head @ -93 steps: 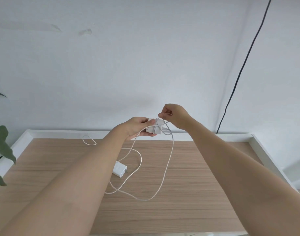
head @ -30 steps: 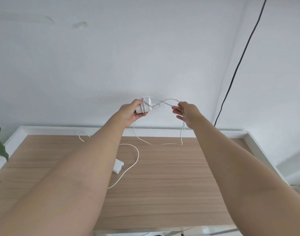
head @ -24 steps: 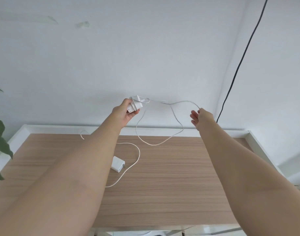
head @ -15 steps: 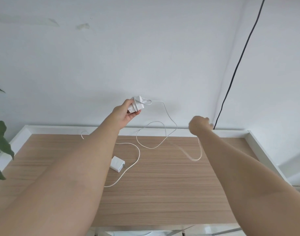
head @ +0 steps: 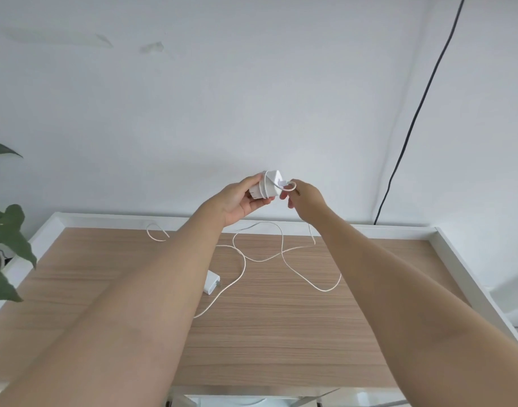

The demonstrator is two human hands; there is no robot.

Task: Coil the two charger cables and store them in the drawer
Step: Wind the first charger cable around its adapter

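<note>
1. The left hand (head: 240, 201) is raised above the far edge of the desk, its fingers closed round a white charger block (head: 268, 185); the block sits between thumb and fingertips with its broad face turned toward the right hand
2. The right hand (head: 306, 198) is just beside the block, on its right, fingers pinched together on a small loop of the white cable (head: 290, 186) where it leaves the block; the two hands are nearly touching
3. A turn of that cable lies round the block itself, held under the left fingers
4. Below the grip the rest of the held cable (head: 281, 254) hangs down to the wooden desk top (head: 281, 333) and trails there in loose curves, its farthest bend lying below and to the right of the hands
5. The second charger (head: 212, 286) lies flat on the desk below and slightly left of the grip, partly behind the left forearm; its own cable (head: 237, 259) curves away from it, crossing the first, and a further loop (head: 156, 233) shows well to the left of the hands near the desk's white rim (head: 472, 280)
6. A drawer cannot be made out
7. Green plant leaves (head: 5, 239) stand far left of the grip; a black cord (head: 413, 124) runs down the wall to its right
</note>
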